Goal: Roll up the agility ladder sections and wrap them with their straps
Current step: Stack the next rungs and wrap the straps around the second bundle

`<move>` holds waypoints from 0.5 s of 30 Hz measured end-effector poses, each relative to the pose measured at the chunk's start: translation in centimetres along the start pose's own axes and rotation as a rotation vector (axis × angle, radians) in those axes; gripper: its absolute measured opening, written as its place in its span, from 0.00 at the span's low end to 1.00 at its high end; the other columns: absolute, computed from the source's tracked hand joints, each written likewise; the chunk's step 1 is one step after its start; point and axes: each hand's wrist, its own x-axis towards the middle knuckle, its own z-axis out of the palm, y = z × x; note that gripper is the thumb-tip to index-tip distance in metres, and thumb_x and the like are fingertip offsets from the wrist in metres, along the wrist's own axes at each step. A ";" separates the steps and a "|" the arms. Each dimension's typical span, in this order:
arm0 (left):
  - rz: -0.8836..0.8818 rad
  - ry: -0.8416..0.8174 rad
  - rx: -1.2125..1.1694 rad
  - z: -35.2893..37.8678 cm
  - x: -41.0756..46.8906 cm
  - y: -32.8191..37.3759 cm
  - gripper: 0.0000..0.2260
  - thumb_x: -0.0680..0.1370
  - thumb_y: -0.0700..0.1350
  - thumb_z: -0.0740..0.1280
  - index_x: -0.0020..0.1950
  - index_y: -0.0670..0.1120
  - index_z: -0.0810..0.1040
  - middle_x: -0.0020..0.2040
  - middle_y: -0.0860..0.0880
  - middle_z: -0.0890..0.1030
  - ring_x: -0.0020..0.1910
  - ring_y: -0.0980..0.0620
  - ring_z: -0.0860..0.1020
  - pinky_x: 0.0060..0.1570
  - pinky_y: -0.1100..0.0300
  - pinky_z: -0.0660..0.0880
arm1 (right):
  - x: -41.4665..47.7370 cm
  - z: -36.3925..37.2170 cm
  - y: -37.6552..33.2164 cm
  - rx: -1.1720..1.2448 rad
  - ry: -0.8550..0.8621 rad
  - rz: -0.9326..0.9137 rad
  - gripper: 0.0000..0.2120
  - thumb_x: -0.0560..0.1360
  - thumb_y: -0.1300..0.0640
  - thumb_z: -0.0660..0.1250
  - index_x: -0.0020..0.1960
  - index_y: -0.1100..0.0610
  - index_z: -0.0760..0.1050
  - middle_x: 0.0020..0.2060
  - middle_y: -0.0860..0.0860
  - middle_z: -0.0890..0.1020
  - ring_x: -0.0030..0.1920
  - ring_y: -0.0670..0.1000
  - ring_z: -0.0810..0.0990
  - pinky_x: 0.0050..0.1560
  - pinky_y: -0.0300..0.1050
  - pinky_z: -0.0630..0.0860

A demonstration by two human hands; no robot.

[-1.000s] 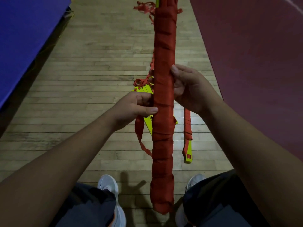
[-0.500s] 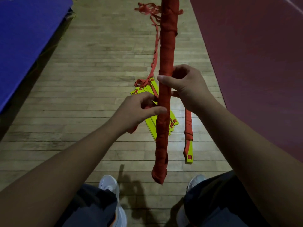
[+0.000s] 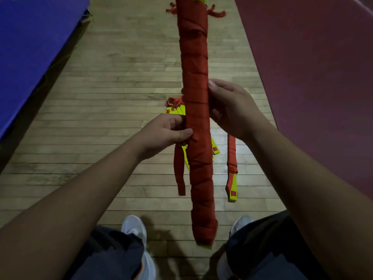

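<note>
A long ladder bundle (image 3: 196, 81), yellow rungs wound in red strap, is held upright in front of me. My right hand (image 3: 230, 108) grips its middle from the right side. Just below, my left hand (image 3: 169, 132) pinches the loose strap end (image 3: 179, 168) against the bundle's left side; the end hangs down from that hand. A yellow rung tip shows at the bundle's bottom. On the floor behind lie a stack of unwrapped yellow rungs (image 3: 174, 111) and a second small bundle (image 3: 232, 168), partly wrapped in red strap.
Wooden plank floor (image 3: 113, 93) runs ahead. A blue mat (image 3: 30, 37) borders it on the left and a dark red mat (image 3: 312, 67) on the right. My two white shoes (image 3: 137, 231) stand below the bundle. Tangled red strap lies far ahead.
The bundle has turned in my hands from its narrow edge back to its broad face. My right thumb came off the front, and the strap end now hangs from my left hand.
</note>
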 end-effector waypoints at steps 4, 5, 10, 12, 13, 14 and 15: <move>-0.007 -0.079 -0.087 0.4 0.0 0.4 0.10 0.75 0.40 0.67 0.55 0.39 0.79 0.46 0.42 0.82 0.45 0.43 0.77 0.49 0.53 0.74 | -0.1 0.2 -0.1 0.136 -0.029 0.010 0.18 0.85 0.65 0.54 0.68 0.78 0.65 0.34 0.53 0.81 0.28 0.42 0.78 0.30 0.33 0.75; -0.010 -0.082 -0.047 0.3 -0.1 0.6 0.08 0.75 0.39 0.69 0.53 0.39 0.79 0.43 0.45 0.82 0.39 0.47 0.78 0.43 0.58 0.75 | 0.0 0.2 -0.3 0.165 -0.017 0.010 0.17 0.84 0.64 0.57 0.66 0.76 0.67 0.33 0.52 0.81 0.30 0.43 0.78 0.30 0.34 0.75; -0.038 0.044 0.294 -1.1 -0.3 1.1 0.08 0.76 0.42 0.74 0.53 0.41 0.85 0.44 0.44 0.86 0.31 0.49 0.72 0.32 0.61 0.70 | 0.3 -0.2 -0.1 0.043 0.135 -0.033 0.07 0.78 0.66 0.68 0.56 0.67 0.77 0.41 0.58 0.84 0.39 0.53 0.86 0.39 0.48 0.82; -0.015 0.102 0.338 -0.8 -0.4 1.0 0.11 0.75 0.44 0.76 0.56 0.43 0.85 0.45 0.48 0.87 0.34 0.55 0.77 0.36 0.62 0.73 | 0.3 -0.2 0.2 -0.030 0.170 -0.053 0.06 0.77 0.66 0.69 0.54 0.66 0.79 0.39 0.56 0.84 0.38 0.51 0.86 0.40 0.48 0.81; 0.007 0.127 0.353 -0.4 -0.5 1.0 0.13 0.74 0.45 0.77 0.57 0.44 0.85 0.47 0.51 0.87 0.39 0.58 0.81 0.41 0.63 0.75 | 0.4 -0.1 0.3 -0.060 0.184 -0.062 0.06 0.77 0.67 0.70 0.53 0.66 0.79 0.38 0.54 0.84 0.38 0.50 0.86 0.41 0.47 0.81; 0.035 0.158 0.361 0.1 -0.5 1.1 0.14 0.73 0.48 0.78 0.56 0.46 0.85 0.48 0.52 0.87 0.45 0.59 0.83 0.47 0.63 0.76 | 0.4 0.0 0.5 -0.090 0.191 -0.068 0.06 0.76 0.67 0.71 0.53 0.66 0.79 0.37 0.54 0.85 0.38 0.49 0.86 0.41 0.47 0.81; 0.061 0.197 0.370 0.7 -0.4 1.1 0.12 0.72 0.49 0.78 0.53 0.48 0.85 0.48 0.54 0.87 0.47 0.60 0.84 0.49 0.64 0.76 | 0.5 0.2 0.8 -0.113 0.195 -0.070 0.08 0.75 0.66 0.72 0.53 0.67 0.79 0.38 0.54 0.85 0.39 0.50 0.86 0.42 0.47 0.82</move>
